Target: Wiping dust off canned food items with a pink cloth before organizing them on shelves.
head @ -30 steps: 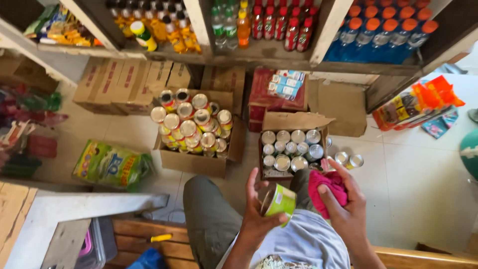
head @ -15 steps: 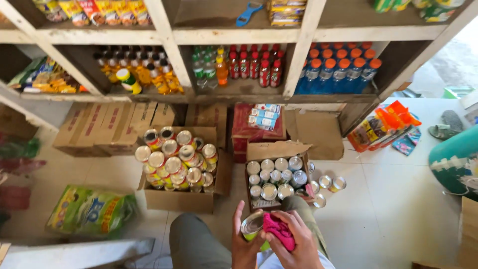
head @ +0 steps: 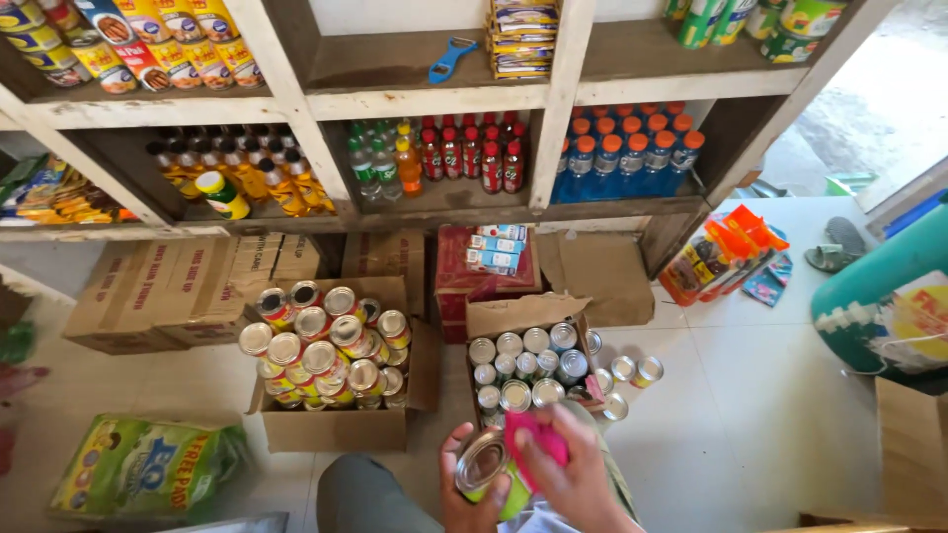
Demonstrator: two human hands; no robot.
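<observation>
While you look down at the floor, your left hand (head: 472, 494) has its fingers wrapped around a tin can (head: 486, 464) low in view, and your right hand (head: 576, 474), fingers closed on a pink cloth (head: 541, 439), presses it against the can, just below an open box of cans (head: 523, 360).

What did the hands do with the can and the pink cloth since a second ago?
The right hand brought the pink cloth from beside the can onto its top. The left hand kept holding the can. The view tilted up, showing more shelves. The boxes of cans stayed where they were.
</observation>
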